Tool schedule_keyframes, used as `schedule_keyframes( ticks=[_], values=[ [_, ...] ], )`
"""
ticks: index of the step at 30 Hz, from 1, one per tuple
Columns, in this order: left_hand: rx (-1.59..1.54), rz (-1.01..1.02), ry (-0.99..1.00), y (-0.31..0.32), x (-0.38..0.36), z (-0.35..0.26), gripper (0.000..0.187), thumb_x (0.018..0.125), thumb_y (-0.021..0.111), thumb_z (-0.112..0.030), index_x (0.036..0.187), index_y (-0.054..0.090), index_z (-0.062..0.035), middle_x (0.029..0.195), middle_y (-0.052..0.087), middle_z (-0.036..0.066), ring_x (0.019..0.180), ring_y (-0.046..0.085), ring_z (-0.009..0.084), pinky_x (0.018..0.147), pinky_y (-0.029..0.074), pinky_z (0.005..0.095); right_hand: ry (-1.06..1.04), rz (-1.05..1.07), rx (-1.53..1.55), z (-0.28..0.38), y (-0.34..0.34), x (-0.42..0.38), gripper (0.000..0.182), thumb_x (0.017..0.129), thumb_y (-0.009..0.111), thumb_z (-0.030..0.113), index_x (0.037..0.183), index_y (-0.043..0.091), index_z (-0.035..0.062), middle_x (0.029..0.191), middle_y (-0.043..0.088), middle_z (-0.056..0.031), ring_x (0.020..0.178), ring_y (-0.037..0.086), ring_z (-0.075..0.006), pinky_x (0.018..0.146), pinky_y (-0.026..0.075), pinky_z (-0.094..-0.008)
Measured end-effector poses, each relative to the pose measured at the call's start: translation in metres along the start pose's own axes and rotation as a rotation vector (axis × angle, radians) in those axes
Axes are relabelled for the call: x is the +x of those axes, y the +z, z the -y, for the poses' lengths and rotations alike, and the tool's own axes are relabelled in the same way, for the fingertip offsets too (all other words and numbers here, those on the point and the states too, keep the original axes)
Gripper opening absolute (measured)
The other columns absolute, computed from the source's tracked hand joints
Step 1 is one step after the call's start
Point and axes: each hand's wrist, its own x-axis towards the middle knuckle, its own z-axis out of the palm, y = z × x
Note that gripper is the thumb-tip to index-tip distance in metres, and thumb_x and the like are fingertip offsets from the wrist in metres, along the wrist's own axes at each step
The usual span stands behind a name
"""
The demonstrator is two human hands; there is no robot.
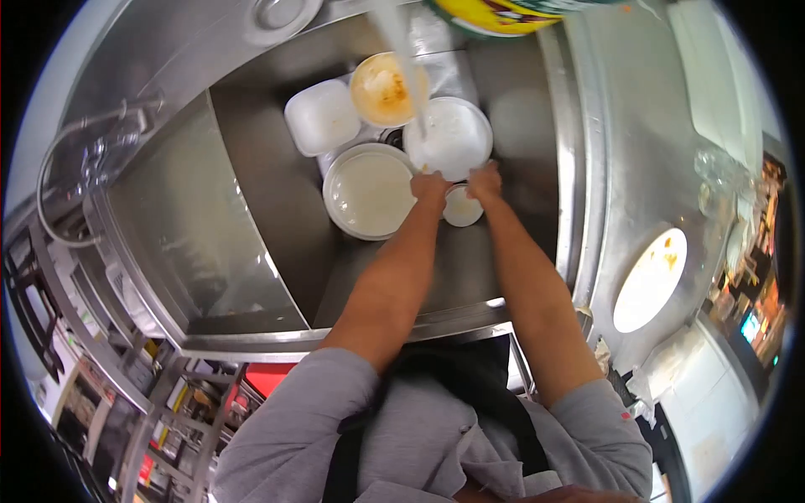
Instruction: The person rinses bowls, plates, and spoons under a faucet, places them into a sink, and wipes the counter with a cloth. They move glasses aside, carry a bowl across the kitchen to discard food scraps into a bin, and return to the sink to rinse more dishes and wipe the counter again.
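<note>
In the steel sink, my left hand point(429, 186) grips the lower left rim of a round white plate point(453, 134). My right hand point(485, 181) closes on the same plate's lower right rim. A pale stream of water falls toward this plate. Just below and between my hands is a small white bowl point(463, 207). A large round dish point(369, 191) lies to the left, partly beside my left hand. Above it sit a square white dish point(323, 119) and a round bowl with orange stains point(387, 88).
A sink basin with cloudy water point(201, 235) lies left, behind a metal divider. On the right counter rests a stained oval plate point(651, 281). A yellow and green container point(495, 15) stands at the back edge, and another plate point(281, 15) at the back left.
</note>
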Motion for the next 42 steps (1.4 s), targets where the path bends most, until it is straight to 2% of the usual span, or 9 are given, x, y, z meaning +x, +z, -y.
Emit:
schedule_keyframes(
  ticks=[3, 4, 5, 7, 14, 21, 29, 39, 42],
  values=[
    [-0.071, 0.085, 0.069, -0.003, -0.006, 0.002, 0.041, 0.083, 0.064, -0.034, 0.110, 0.061, -0.0037, 0.108, 0.062, 0.017, 0.096, 0.063, 0.0305, 0.079, 0.053, 0.0448, -0.481, 0.019, -0.407, -0.009, -0.008, -0.036, 0.040, 0.085, 0.058, 0.024, 0.112, 0.056, -0.0054, 0.102, 0.066, -0.0248, 0.094, 0.066, -0.0399, 0.080, 0.054, -0.0478],
    [-0.648, 0.177, -0.112, -0.002, -0.002, 0.005, 0.044, 0.086, 0.058, -0.035, 0.116, 0.056, -0.0034, 0.112, 0.058, 0.019, 0.099, 0.060, 0.0324, 0.082, 0.051, 0.0471, -0.755, -0.090, -0.381, -0.018, -0.006, -0.047, 0.033, 0.084, 0.058, 0.021, 0.105, 0.060, -0.0042, 0.104, 0.065, -0.0240, 0.098, 0.064, -0.0399, 0.083, 0.052, -0.0494],
    [-1.474, 0.207, -0.434, -0.013, -0.002, -0.002, 0.046, 0.089, 0.053, -0.036, 0.122, 0.052, -0.0032, 0.116, 0.054, 0.020, 0.103, 0.057, 0.0342, 0.084, 0.050, 0.0495, -0.574, -0.014, -0.266, 0.028, -0.063, -0.102, 0.029, 0.085, 0.059, 0.020, 0.102, 0.063, -0.0029, 0.107, 0.064, -0.0235, 0.100, 0.064, -0.0383, 0.086, 0.051, -0.0486],
    [-1.917, 0.095, -0.744, -0.052, -0.018, -0.014, 0.052, 0.096, 0.041, -0.037, 0.135, 0.042, -0.0026, 0.124, 0.046, 0.023, 0.110, 0.050, 0.0378, 0.090, 0.048, 0.0542, -0.528, -0.010, -0.133, 0.062, -0.135, -0.148, 0.026, 0.086, 0.061, 0.019, 0.103, 0.067, 0.0001, 0.108, 0.064, -0.0236, 0.099, 0.063, -0.0387, 0.087, 0.051, -0.0466],
    [-2.069, -0.180, 0.070, -0.161, 0.014, -0.028, 0.029, 0.098, 0.044, -0.018, 0.115, 0.059, 0.0014, 0.089, 0.063, 0.010, 0.080, 0.064, 0.0263, 0.079, 0.058, 0.0385, -0.697, -0.347, 0.335, 0.021, -0.377, -0.187, 0.015, 0.080, 0.060, 0.009, 0.091, 0.071, 0.0059, 0.085, 0.069, -0.0188, 0.083, 0.066, -0.0377, 0.077, 0.052, -0.0423],
    [-1.958, -0.188, 0.081, -0.216, -0.024, -0.033, 0.030, 0.098, 0.050, -0.019, 0.118, 0.056, 0.0028, 0.095, 0.064, 0.012, 0.085, 0.065, 0.0273, 0.082, 0.058, 0.0362, -0.297, -0.862, 0.284, -0.201, -0.584, -0.088, 0.016, 0.085, 0.063, 0.016, 0.091, 0.070, 0.0029, 0.072, 0.070, -0.0106, 0.064, 0.068, -0.0195, 0.056, 0.053, -0.0329],
    [-1.823, -0.119, -0.133, -0.208, -0.129, -0.007, 0.021, 0.094, 0.058, -0.012, 0.111, 0.056, 0.0005, 0.092, 0.063, 0.012, 0.082, 0.065, 0.0226, 0.076, 0.058, 0.0332, -0.003, -0.949, 1.324, -0.424, -0.686, 0.086, 0.039, 0.098, 0.052, 0.036, 0.110, 0.056, -0.0009, 0.081, 0.063, -0.0175, 0.066, 0.068, -0.0285, 0.052, 0.058, -0.0378],
    [-0.830, -0.551, 0.350, -0.180, -0.240, -0.121, 0.014, 0.096, 0.059, -0.016, 0.107, 0.060, -0.0081, 0.075, 0.061, 0.003, 0.061, 0.053, 0.0073, 0.051, 0.040, 0.0202, 0.160, -0.774, 1.576, -0.434, -0.736, 0.099, 0.035, 0.097, 0.045, 0.023, 0.122, 0.052, -0.0013, 0.097, 0.065, -0.0244, 0.071, 0.070, -0.0348, 0.056, 0.061, -0.0423],
    [-0.837, -0.358, 0.511, -0.170, -0.285, -0.218, 0.013, 0.097, 0.058, -0.016, 0.104, 0.062, -0.0057, 0.075, 0.062, 0.003, 0.059, 0.049, 0.0057, 0.051, 0.038, 0.0199, 0.295, -0.769, 1.474, -0.428, -0.735, 0.088, 0.033, 0.095, 0.047, 0.018, 0.121, 0.053, -0.0018, 0.091, 0.067, -0.0231, 0.067, 0.069, -0.0342, 0.053, 0.060, -0.0430]
  ],
)
